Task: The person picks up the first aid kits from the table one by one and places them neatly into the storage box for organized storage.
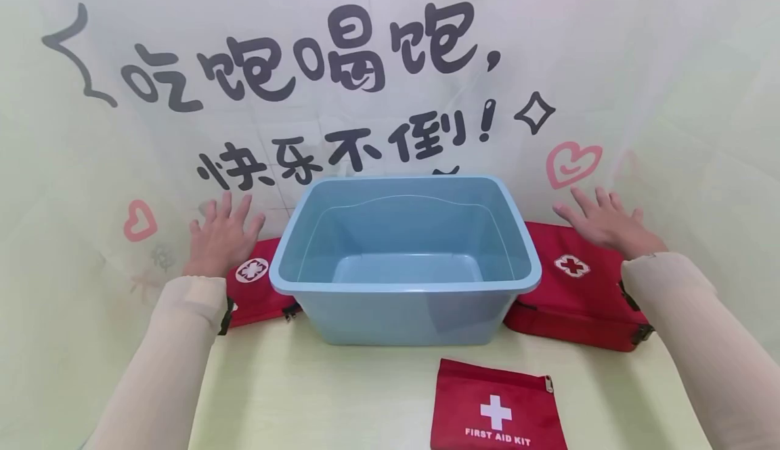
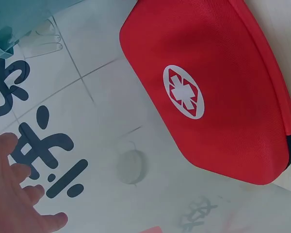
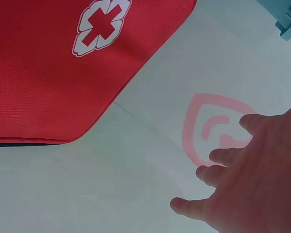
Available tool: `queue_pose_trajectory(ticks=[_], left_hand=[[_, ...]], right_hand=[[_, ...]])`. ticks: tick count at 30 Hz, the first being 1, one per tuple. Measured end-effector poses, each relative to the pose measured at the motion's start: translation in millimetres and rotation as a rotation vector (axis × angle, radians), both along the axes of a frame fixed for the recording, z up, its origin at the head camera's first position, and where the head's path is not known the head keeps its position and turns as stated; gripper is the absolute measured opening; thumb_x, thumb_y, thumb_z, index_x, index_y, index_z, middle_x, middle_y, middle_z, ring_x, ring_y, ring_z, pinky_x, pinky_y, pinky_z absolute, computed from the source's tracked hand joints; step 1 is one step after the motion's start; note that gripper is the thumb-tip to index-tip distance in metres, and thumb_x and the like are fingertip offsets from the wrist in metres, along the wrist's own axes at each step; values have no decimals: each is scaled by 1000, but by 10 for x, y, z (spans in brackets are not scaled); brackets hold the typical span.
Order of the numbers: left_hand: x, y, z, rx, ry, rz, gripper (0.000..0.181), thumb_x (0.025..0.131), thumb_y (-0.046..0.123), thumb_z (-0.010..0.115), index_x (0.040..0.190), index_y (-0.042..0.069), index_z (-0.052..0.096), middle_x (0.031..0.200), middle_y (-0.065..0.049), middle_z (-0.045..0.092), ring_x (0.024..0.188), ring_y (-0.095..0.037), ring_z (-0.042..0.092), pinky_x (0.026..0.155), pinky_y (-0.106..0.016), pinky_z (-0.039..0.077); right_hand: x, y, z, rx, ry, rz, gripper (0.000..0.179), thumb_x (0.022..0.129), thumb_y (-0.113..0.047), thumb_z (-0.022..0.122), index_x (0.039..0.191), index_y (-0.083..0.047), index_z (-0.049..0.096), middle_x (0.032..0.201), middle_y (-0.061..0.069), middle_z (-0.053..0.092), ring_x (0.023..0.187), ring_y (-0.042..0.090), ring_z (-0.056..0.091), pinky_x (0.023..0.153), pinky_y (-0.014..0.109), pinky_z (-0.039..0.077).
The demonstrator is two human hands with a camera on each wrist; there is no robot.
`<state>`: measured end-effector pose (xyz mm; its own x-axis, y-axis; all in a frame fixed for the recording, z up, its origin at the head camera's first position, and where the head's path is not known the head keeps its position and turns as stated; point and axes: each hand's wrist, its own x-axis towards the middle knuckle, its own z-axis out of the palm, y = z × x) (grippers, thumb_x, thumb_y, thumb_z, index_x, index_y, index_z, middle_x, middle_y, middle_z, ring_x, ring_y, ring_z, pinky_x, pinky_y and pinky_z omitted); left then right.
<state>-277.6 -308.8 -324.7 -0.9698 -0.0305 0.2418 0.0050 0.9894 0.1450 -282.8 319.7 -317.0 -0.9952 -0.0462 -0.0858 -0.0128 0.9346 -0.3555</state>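
Both hands are raised with fingers spread and hold nothing. The left hand is above the left red first aid case, which bears a white emblem. Over the right red first aid bag hovers the right hand, its fingers apart from the bag in the right wrist view. Between the two hands stands a light blue plastic bin, and no object shows inside it. A flat red zippered pouch marked FIRST AID KIT lies in front of the bin, its lower edge cut off by the frame.
A pale tabletop carries all these things. Behind them hangs a whitish sheet with dark lettering and pink hearts, also spreading along both sides. The bin partly hides the inner ends of both red bags.
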Motion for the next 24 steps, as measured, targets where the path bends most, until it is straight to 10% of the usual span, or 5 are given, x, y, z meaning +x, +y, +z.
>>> queue_pose_trajectory(ticks=[24], left_hand=[[97,33,-129,146,-31,-55,72,103,52,29,160,10,14,161,-29,5,145,-54,5,107,-76,12]], right_hand=[[244,207,-345,-38,-31,-34,102,94,-64,46,157,-4,-7,150,42,-1,135,64,6,100,82,10]])
